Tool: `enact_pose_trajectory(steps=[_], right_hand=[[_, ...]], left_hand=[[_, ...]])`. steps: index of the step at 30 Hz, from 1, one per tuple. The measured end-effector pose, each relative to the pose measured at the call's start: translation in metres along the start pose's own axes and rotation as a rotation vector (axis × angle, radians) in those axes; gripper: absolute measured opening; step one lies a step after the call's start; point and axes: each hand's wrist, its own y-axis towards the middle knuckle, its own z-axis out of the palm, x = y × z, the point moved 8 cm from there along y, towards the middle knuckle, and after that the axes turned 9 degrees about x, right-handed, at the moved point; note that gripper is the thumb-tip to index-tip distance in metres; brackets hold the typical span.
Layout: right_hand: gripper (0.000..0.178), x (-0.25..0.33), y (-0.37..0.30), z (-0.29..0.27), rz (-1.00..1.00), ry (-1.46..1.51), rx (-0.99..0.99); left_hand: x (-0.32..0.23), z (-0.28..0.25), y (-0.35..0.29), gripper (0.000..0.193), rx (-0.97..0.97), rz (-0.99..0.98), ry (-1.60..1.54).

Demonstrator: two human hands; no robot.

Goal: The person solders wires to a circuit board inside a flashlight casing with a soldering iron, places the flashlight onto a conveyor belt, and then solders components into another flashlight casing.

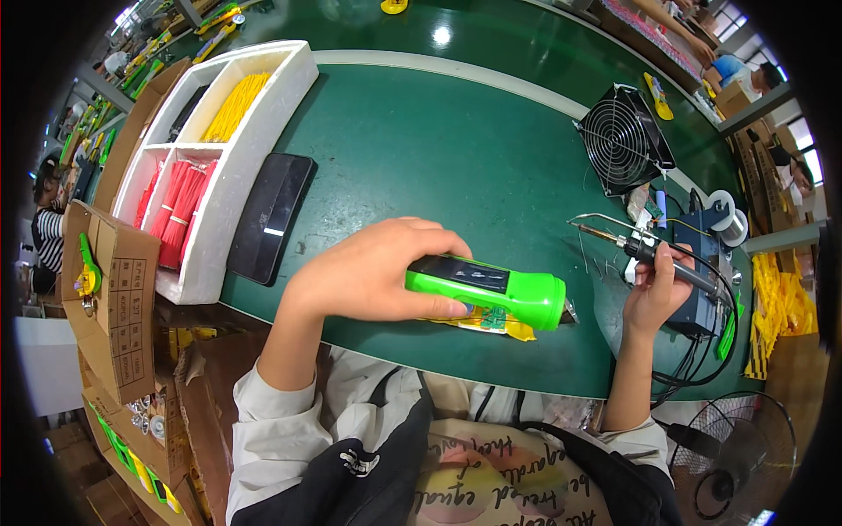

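Note:
My left hand [386, 272] is closed around a bright green flashlight [535, 300] with a dark panel on its upper side. Beneath the flashlight, partly hidden by it, lies a yellow piece [519, 330] near the table's front edge. To the right, my right hand [660, 294] grips a soldering iron [647, 252] by its dark handle. The iron's metal tip points left, above the table, beyond the flashlight's head and apart from it. A thin curved metal tube runs alongside the iron.
A white foam tray [303, 74] with red, yellow and black wires stands left, beside a flat black device [274, 215]. A black fan [621, 140], solder spool [728, 219] and blue soldering station [693, 230] are at right. Cardboard boxes [114, 298] stack at left; people work farther off.

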Motion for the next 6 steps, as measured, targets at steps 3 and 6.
enact_pose_trajectory(steps=[3,6], right_hand=[[0.011,0.002,0.000,-0.001,-0.013,-0.015,0.001],[0.012,0.002,-0.002,0.001,-0.017,-0.018,0.008]], left_hand=[[-0.008,0.002,-0.007,0.038,0.026,-0.108,0.024],[-0.026,-0.005,-0.016,0.038,-0.108,-0.056,0.242]])
